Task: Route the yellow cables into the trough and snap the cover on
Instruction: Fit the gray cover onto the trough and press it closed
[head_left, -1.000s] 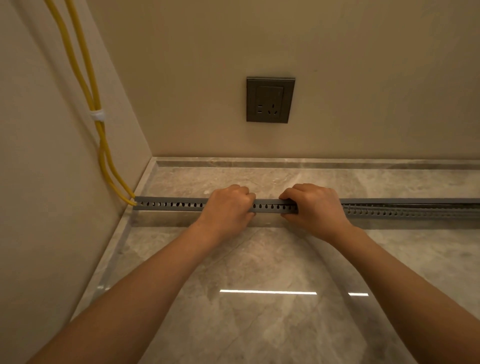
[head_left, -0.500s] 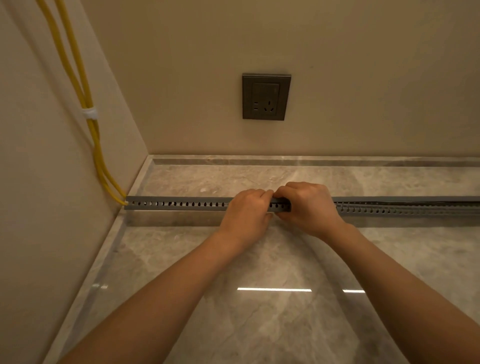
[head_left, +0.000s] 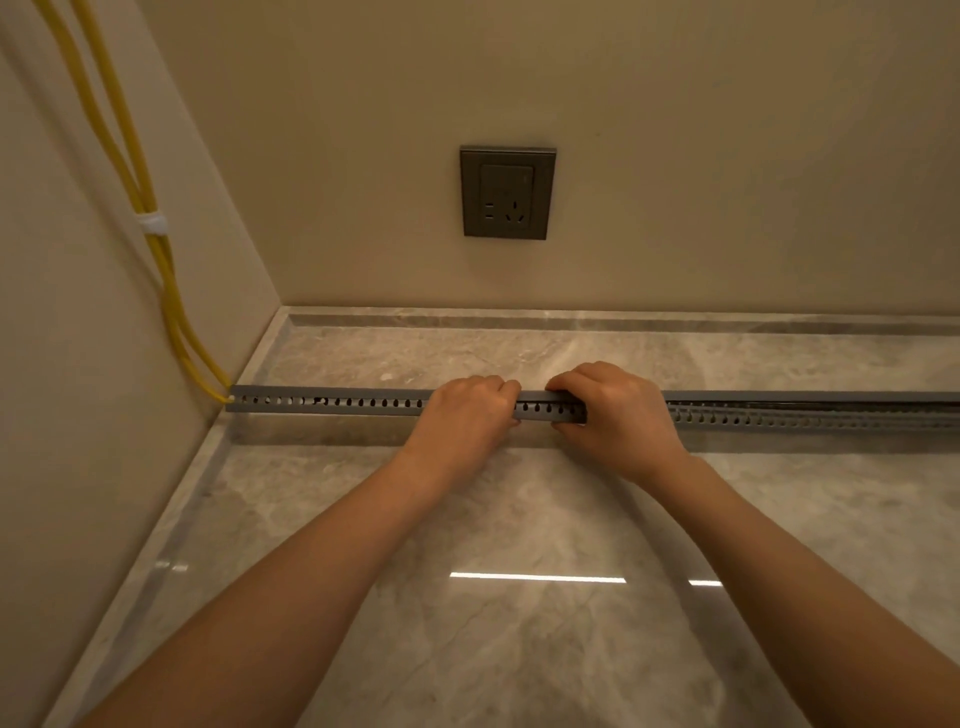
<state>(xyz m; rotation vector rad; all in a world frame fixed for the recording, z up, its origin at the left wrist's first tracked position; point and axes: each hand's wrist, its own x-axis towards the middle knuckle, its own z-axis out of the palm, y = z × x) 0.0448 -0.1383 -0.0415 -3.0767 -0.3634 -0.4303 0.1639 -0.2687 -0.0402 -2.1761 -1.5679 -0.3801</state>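
Head view: saw a long grey slotted plastic trough (head_left: 337, 404) lying across a glossy grey marble surface (head_left: 519, 649), left end butted into the corner at the beige left wall. Found the left hand (head_left: 465, 415) on the middle of the trough, knuckles up, fingers curled over the top in a closed grip round the trough. Found the right hand (head_left: 621, 415) just right of it, gripping the trough likewise, thumb on the near slotted wall, with a short bare stretch of trough between the two hands. Traced two round yellow cables (head_left: 156, 270) down the left wall, bundled by a white tie (head_left: 152, 224) well above the trough, and into the trough's left end. Noted a flat grey plastic cover strip (head_left: 805, 397) along the trough's top right of the hands, with a dark gap beneath it; left of the hands, seated flush. Noted a dark grey square wall socket (head_left: 507, 193) on the back wall, above the trough's middle.
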